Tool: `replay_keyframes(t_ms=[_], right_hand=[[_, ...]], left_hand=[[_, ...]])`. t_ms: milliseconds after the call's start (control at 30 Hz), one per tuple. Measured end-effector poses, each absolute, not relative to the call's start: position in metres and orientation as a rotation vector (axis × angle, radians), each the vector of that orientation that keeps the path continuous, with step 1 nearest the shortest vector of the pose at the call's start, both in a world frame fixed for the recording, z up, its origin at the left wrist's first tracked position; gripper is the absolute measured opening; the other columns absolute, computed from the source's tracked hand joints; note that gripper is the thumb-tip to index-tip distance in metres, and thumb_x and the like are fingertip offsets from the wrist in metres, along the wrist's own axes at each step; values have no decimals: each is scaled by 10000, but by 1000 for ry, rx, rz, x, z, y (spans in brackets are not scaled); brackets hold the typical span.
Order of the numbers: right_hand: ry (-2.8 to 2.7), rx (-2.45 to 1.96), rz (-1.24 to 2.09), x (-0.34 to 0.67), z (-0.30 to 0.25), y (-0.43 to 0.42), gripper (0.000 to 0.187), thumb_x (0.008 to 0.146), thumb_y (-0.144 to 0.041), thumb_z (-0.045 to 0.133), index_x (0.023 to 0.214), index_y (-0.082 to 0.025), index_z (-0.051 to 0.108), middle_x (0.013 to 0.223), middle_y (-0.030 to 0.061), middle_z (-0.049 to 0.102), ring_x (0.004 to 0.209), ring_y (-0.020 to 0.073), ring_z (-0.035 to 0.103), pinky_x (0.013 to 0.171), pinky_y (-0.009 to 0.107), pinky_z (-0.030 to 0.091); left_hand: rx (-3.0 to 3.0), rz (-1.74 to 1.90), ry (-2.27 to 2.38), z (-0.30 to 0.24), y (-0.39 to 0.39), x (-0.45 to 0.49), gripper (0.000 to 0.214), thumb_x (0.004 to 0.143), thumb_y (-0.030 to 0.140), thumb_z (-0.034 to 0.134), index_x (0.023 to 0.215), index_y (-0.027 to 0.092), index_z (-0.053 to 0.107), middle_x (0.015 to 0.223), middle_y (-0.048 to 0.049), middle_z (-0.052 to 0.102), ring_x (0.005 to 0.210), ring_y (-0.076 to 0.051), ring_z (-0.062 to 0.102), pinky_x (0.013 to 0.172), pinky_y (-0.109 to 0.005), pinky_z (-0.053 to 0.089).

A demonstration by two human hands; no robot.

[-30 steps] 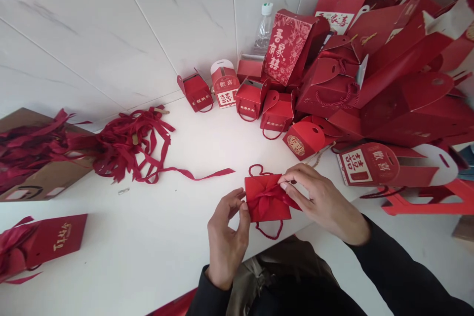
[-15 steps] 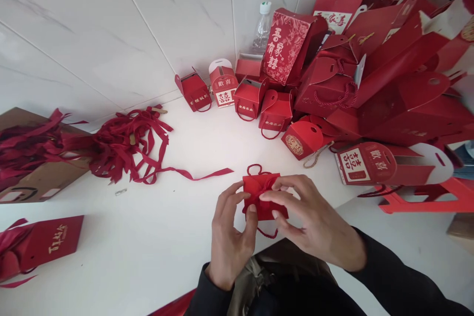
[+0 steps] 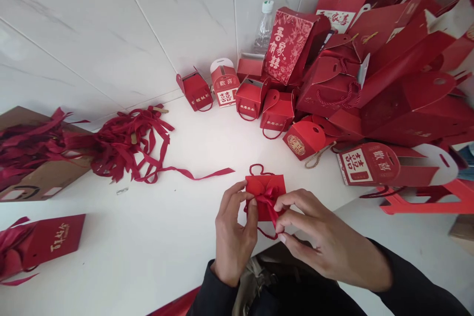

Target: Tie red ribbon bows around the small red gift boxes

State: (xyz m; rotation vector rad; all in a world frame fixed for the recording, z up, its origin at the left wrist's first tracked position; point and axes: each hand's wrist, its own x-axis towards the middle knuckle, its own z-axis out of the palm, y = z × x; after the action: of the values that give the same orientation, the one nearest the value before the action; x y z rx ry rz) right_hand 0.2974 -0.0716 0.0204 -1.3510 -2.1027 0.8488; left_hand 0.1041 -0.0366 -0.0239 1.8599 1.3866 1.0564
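A small red gift box (image 3: 254,185) stands at the table's front edge, with a cord handle looped out at its far and near sides. Across its top lies a satin ribbon (image 3: 267,197) tied in a bow. My left hand (image 3: 237,232) is at the box's left side, thumb and forefinger pinched on the ribbon's left part. On the right, my right hand (image 3: 311,227) has its fingertips closed on the ribbon's tail, which hangs toward me. The fingers hide parts of the bow and of the box's sides.
A tangle of red ribbons (image 3: 122,143) spills from a cardboard box (image 3: 74,170) at left. One red box (image 3: 55,239) lies below it. Several red gift boxes (image 3: 289,47) are heaped at right, near a plastic bottle (image 3: 263,29) and a red stool (image 3: 437,200).
My right hand has moved down and right, drawing the ribbon's tail toward me. The bow now shows more plainly. My left fingers have closed together on the ribbon.
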Motion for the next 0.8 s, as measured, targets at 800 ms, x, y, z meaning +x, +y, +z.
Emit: replay_keyframes(t_ms=[800], right_hand=[[-1813,-1590,765,311,-5,-37,160,1030,-259,465,966,-218,606,957,55,596,838,201,607,632,300,501]], left_hand=[[1738,966,1414,-23,-34,100,89,889,131,545,865,214,569,1144,-69,676,1064,-196,658,869,-321,552]])
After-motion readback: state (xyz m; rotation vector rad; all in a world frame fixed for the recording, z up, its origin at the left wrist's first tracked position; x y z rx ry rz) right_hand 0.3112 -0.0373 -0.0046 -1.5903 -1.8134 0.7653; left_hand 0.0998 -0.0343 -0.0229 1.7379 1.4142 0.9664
